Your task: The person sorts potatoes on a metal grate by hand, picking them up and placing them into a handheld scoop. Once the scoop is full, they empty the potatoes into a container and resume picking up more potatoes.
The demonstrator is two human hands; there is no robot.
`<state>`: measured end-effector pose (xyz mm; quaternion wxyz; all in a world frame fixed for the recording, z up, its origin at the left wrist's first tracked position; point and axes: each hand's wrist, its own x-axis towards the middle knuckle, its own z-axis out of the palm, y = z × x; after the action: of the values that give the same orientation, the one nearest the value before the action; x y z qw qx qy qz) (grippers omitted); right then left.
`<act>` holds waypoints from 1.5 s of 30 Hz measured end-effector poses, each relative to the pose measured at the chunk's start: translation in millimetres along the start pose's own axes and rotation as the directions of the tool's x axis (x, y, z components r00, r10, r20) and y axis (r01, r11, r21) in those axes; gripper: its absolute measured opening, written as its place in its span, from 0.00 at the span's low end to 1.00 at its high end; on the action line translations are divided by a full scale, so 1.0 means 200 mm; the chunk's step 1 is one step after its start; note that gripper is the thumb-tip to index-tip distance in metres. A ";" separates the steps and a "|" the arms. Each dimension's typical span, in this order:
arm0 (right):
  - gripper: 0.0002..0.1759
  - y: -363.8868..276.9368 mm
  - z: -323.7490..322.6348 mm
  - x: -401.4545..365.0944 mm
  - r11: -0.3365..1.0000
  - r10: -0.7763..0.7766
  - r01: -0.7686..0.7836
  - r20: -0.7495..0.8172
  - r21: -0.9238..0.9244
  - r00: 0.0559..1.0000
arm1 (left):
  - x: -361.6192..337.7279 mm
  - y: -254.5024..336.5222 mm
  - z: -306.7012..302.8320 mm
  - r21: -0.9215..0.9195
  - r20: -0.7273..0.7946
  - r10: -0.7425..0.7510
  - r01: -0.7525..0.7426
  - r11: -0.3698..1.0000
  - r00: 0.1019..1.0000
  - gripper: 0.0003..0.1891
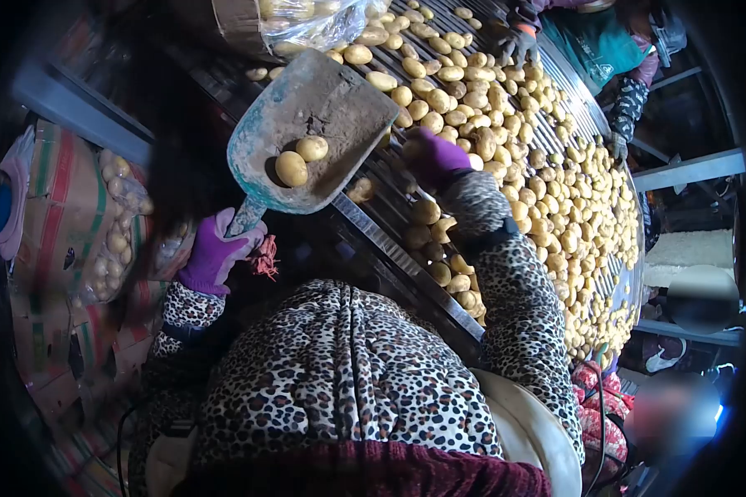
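Observation:
My left hand [214,253], in a purple and lilac glove, is wrapped round the short handle of a dirty teal scoop [340,103]. Two potatoes [292,169] lie in the scoop's muddy pan, which is tilted over the near edge of the sorting conveyor. Just right of the scoop's rim, my right hand [433,160] reaches over the conveyor in a purple glove, close above the potatoes [472,124]. Its fingers are blurred and partly in shadow. A reddish frayed bundle [264,258] hangs beside my left hand.
Potatoes cover much of the slatted conveyor [584,112]; its metal edge [414,265] runs before me. A plastic-lined box [294,25] stands at the back. Cartons [58,215] and bagged potatoes [112,248] are stacked left. Across the belt, a co-worker's gloved hand [518,43] touches potatoes.

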<state>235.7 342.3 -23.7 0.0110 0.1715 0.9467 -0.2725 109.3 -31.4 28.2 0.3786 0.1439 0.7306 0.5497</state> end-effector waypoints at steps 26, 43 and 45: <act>0.21 0.21 -0.07 -1.24 0.777 0.479 -0.399 -0.046 0.488 0.877 | 0.24 0.17 0.32 0.201 0.374 -0.167 0.096 0.975 0.912 0.16; 0.17 -0.01 -0.08 -0.59 0.953 0.002 0.046 0.158 -0.298 0.987 | 0.26 0.02 0.44 0.113 0.369 -0.119 0.083 0.990 0.922 0.16; 0.18 -0.01 -0.03 -0.57 0.956 -0.049 0.054 0.028 -0.287 0.998 | 0.25 0.02 0.45 0.128 0.349 -0.107 0.066 0.990 0.931 0.16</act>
<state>342.8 307.1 -4.2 0.0384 0.1406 0.9802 -0.1340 138.5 63.7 1.8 0.5191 0.2299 0.6862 0.4547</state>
